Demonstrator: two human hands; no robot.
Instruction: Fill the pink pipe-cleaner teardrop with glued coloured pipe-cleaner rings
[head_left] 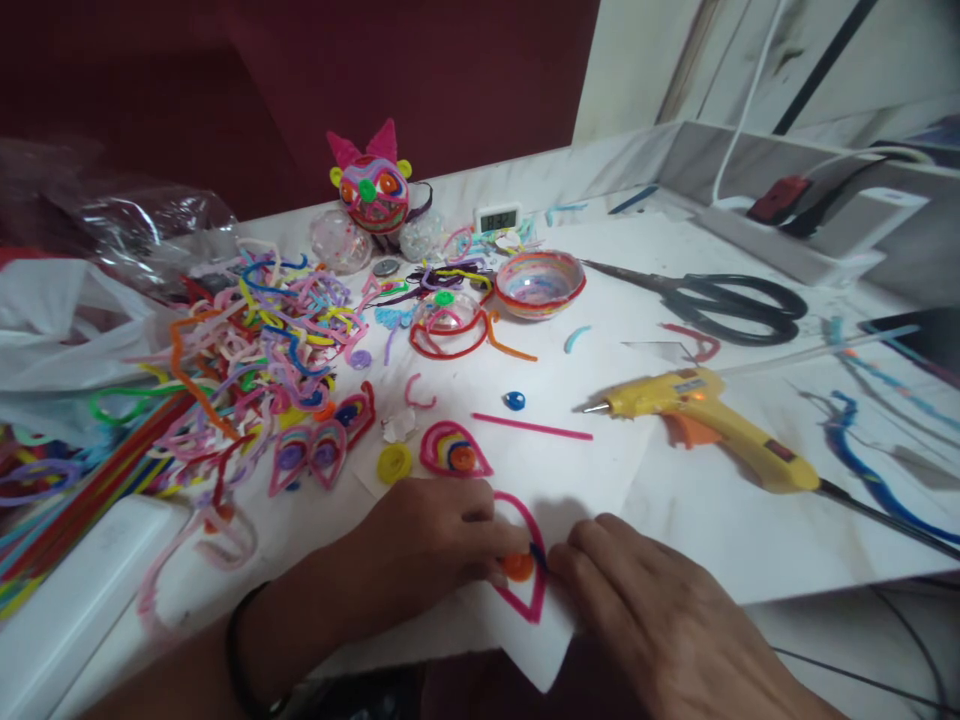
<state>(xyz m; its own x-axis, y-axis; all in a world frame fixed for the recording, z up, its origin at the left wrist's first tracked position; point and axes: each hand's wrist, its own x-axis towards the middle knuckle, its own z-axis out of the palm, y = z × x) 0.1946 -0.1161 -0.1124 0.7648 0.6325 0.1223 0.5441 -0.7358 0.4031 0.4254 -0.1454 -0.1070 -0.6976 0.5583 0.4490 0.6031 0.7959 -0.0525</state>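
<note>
Nearest the camera are two bare hands, coming in low over the table (787, 565); the left hand (427, 530), with a black band (236, 650) at its wrist, lays its fingertips over the left side of a pink teardrop outline (537, 600) and the orange disc (517, 567) inside it, though I cannot tell whether that grip pinches or only presses; the right hand (637, 600) seems to have its fingertips closed on a short dark blue strip (538, 558) at the outline's right side. The teardrop lies on a white sheet (544, 660), whose corner juts past the table's near edge; a filled teardrop (439, 430) lies just beyond the left hand, and a yellow glue gun (701, 400) rests farther right.

Everything held looks light; the fuzzy outline should bend easily and crush under a hard squeeze, so steady it by the disc and take the strip by its free end.
</note>
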